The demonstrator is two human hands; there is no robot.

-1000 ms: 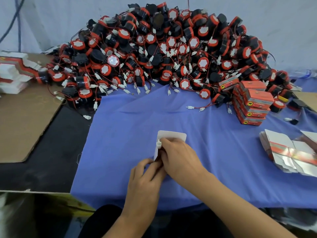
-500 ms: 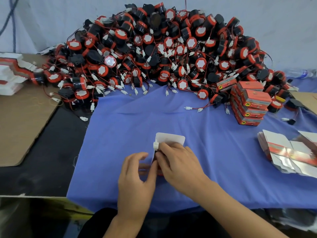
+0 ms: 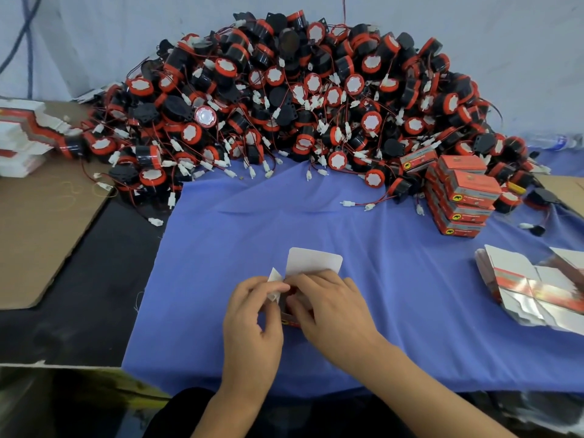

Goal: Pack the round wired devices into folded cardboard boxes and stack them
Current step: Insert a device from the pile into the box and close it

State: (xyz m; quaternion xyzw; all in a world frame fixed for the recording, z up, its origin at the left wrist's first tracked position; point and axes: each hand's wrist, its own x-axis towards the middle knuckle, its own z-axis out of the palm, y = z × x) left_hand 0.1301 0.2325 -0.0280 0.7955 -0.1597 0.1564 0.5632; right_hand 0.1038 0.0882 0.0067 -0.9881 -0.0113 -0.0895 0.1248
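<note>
A small cardboard box (image 3: 313, 262) lies on the blue cloth (image 3: 395, 263) in front of me, its white end flap standing up. My right hand (image 3: 328, 308) grips the box from above and hides most of it. My left hand (image 3: 252, 317) pinches a small white side flap (image 3: 274, 279) at the box's left. The device inside is hidden. A big heap of round black and red wired devices (image 3: 300, 105) fills the back. A stack of closed orange boxes (image 3: 459, 194) stands at the right.
Flat unfolded box blanks (image 3: 534, 286) lie fanned at the right edge. More white and red blanks (image 3: 22, 134) are stacked at the far left, beside a brown cardboard sheet (image 3: 41, 222). Loose white connectors (image 3: 347, 203) trail onto the cloth.
The white connector that showed at the box's left corner is out of sight. My left hand has moved up and taken a side flap. My right hand has stayed on the box.
</note>
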